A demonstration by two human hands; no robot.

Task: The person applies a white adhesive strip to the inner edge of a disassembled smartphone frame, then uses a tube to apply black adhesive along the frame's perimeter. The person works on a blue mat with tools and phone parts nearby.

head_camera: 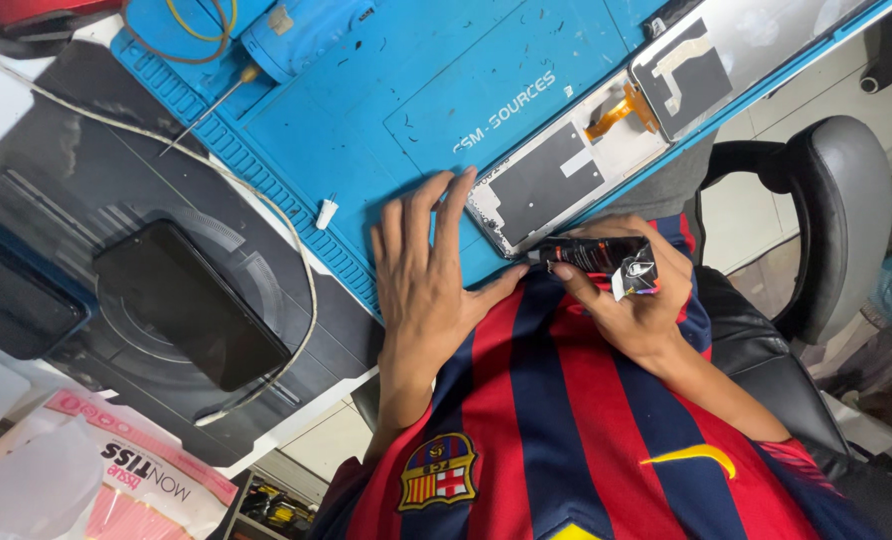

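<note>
My left hand point(428, 268) lies flat, fingers spread, on the blue work mat point(366, 110), its fingertips at the near end of an opened phone frame point(556, 180). The frame shows grey shielding and an orange flex cable point(621, 108), which links it to a second panel point(711, 60). My right hand point(638, 295) grips a small black glue tube point(591, 255), with the nozzle pointing at the lower corner of the frame. A small white cap point(327, 212) rests on the mat left of my left hand.
A thin screwdriver point(206, 108) and a blue cylinder point(301, 35) lie at the mat's far left. A black phone point(191, 303) rests on a dark round pad point(86, 210) ringed by a white cable. A tissue pack point(131, 480) sits bottom left, a black chair point(831, 215) at right.
</note>
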